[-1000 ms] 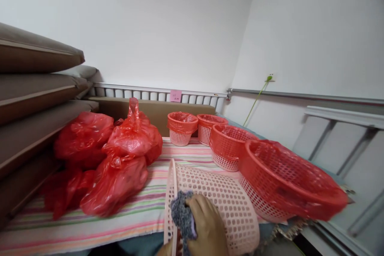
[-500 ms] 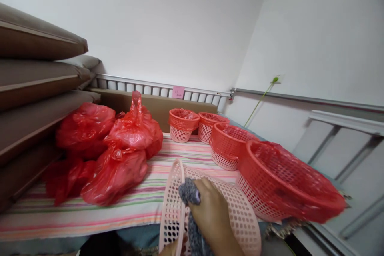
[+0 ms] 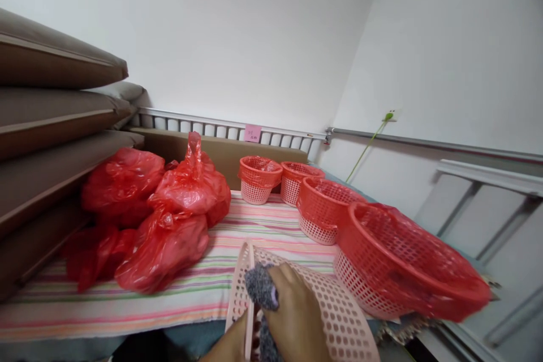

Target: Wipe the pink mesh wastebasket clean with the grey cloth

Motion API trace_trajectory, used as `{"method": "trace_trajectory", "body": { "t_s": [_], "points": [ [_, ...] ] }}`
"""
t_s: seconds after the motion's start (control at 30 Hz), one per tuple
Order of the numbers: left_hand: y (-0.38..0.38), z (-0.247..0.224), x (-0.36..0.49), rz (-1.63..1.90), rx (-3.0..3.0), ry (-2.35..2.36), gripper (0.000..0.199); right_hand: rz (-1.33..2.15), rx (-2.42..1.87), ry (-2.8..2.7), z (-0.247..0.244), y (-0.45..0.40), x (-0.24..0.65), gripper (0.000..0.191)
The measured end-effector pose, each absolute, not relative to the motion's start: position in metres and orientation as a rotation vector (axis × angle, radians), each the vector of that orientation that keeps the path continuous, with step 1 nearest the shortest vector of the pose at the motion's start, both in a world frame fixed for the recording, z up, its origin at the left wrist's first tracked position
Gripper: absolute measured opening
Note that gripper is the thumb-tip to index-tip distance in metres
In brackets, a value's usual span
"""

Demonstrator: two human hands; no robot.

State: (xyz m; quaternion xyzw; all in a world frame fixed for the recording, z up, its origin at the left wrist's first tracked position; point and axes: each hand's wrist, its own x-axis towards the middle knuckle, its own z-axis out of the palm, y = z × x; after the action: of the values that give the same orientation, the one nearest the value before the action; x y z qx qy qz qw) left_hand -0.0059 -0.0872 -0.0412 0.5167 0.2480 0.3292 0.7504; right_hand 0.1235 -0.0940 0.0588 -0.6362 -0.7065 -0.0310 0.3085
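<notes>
A pale pink basket (image 3: pixel 341 314), tapered and pierced with rows of holes, is laid on its side at the near edge of the striped sheet (image 3: pixel 263 220), its opening turned left. A grey cloth (image 3: pixel 258 285) is gripped in the right hand (image 3: pixel 297 311) against the basket. The left hand is hidden by the basket; its grip cannot be told. The pink note (image 3: pixel 253 133) is marked with writing too small to be read. More of the left forearm (image 3: pixel 229 342) is exposed than half a second ago.
</notes>
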Motion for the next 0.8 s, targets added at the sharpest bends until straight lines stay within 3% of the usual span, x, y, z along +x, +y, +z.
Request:
{"method": "trace_trajectory", "body": {
  "t_s": [0.23,0.5,0.67,0.8],
  "points": [
    [-0.07,-0.05,0.037,0.655,0.955,0.6,0.08,-0.078,-1.593,-1.801,0.062,-0.103,0.138,0.025],
    [-0.075,-0.055,0.007,0.647,1.088,0.505,0.06,-0.03,-1.671,-1.777,0.063,-0.069,0.138,0.02],
    [-0.074,-0.058,-0.007,0.627,1.127,0.504,0.058,-0.079,-1.693,-1.836,0.071,-0.059,0.128,0.018],
    [-0.074,-0.042,-0.01,0.668,1.176,0.522,0.075,-0.033,-1.614,-1.868,0.065,-0.072,0.116,0.021]
  ]
}}
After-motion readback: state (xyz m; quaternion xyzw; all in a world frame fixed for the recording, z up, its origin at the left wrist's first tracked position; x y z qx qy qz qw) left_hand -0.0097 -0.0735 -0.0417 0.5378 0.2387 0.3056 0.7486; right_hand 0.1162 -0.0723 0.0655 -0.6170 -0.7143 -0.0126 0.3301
